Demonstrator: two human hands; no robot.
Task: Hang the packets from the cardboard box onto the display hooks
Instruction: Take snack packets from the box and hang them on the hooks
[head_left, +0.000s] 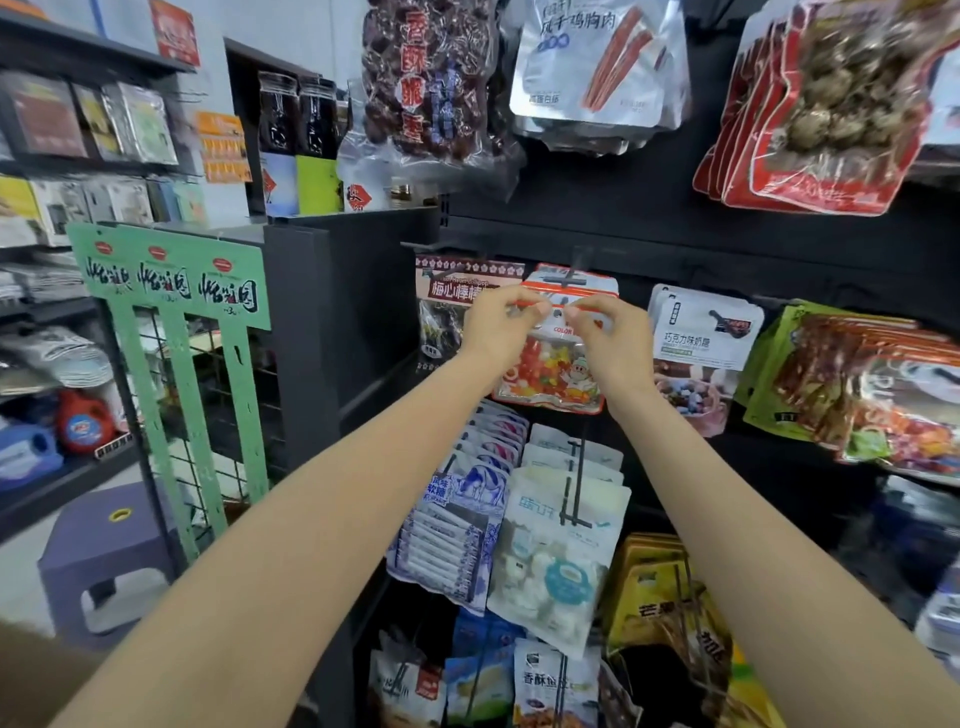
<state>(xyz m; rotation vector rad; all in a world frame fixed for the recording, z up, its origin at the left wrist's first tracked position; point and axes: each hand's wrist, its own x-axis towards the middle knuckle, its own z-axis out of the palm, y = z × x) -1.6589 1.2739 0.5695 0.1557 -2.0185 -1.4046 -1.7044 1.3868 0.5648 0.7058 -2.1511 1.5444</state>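
A clear packet of coloured candy (551, 375) with an orange-red header hangs in front of the black display panel. My left hand (500, 326) pinches the header's left part and my right hand (609, 331) pinches its right part, holding it up at a black display hook (570, 279). More packets of the same kind sit behind it on that hook. The cardboard box is out of view.
Neighbouring hooks carry a plum-candy packet (441, 317) on the left and chocolate-bean packets (701, 353) on the right. White and blue packets (550, 551) hang below, large snack bags above. A green wire rack (171, 291) and a purple stool (98, 556) stand at left.
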